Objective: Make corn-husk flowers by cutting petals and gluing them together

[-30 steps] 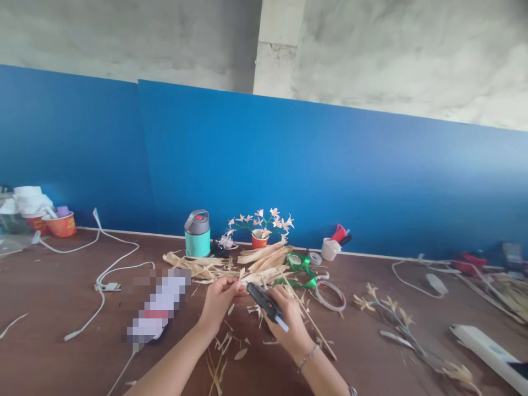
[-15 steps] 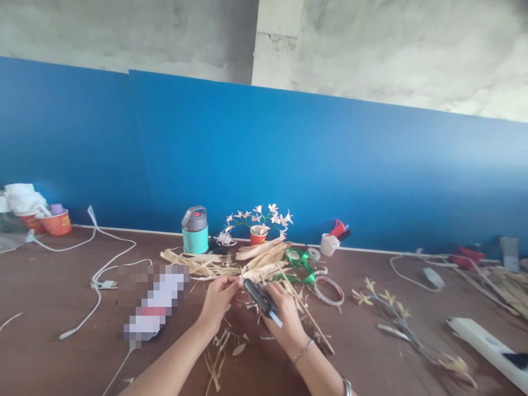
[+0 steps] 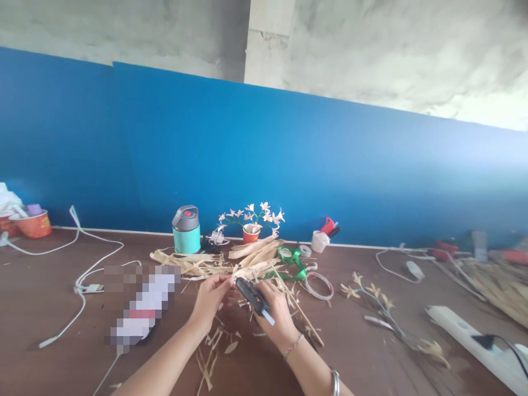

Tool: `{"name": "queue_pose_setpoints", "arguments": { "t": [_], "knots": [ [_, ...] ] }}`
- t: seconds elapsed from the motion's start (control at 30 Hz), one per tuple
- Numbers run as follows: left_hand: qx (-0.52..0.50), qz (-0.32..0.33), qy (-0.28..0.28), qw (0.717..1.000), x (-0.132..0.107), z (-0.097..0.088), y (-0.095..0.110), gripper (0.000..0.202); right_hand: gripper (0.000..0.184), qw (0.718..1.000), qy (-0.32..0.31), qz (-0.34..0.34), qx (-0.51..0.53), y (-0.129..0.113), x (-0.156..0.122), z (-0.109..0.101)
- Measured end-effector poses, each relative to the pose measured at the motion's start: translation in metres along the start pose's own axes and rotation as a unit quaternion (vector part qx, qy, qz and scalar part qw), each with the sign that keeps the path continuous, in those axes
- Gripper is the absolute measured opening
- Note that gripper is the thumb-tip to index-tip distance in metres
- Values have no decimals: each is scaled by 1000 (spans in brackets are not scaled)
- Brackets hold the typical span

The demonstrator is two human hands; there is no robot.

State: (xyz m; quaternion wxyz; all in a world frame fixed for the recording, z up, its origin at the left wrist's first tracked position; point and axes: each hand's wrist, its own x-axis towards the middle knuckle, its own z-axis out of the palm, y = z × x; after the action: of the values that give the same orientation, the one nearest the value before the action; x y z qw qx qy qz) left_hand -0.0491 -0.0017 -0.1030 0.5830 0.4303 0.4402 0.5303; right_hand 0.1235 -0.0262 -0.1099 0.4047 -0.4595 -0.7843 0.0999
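In my right hand (image 3: 274, 311) is a black glue gun (image 3: 251, 296), with a pale glue stick (image 3: 268, 317) poking from its back end. Its nozzle points up and left, right by the fingertips of my left hand (image 3: 215, 297). Those fingers are pinched together on something too small to make out. Just beyond both hands lie dry husk strips (image 3: 256, 258) in a loose pile. Small husk scraps (image 3: 210, 357) are scattered on the brown table nearer me, and a thin stick (image 3: 303, 313) lies right of my right hand.
An orange cup of husk flowers (image 3: 251, 234) stands behind the pile, beside a turquoise flask (image 3: 186, 237). Green ribbon (image 3: 297, 268), a clear tape ring (image 3: 319, 286) and a flower stem (image 3: 388, 308) lie rightward. A white power strip (image 3: 474, 338) is far right; white cables (image 3: 88, 269) run left.
The whole view has shifted, so the table's things sit a little further left. My hands hold nearly the same pose, the glue gun still beside the left fingertips.
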Motion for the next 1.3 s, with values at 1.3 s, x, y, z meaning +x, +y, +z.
{"name": "queue_pose_setpoints", "arguments": {
  "t": [1.3],
  "knots": [
    [-14,1,13,1000,-1,3,4,25,21,1000,10,-8,-6,9,-2,2]
  ]
}}
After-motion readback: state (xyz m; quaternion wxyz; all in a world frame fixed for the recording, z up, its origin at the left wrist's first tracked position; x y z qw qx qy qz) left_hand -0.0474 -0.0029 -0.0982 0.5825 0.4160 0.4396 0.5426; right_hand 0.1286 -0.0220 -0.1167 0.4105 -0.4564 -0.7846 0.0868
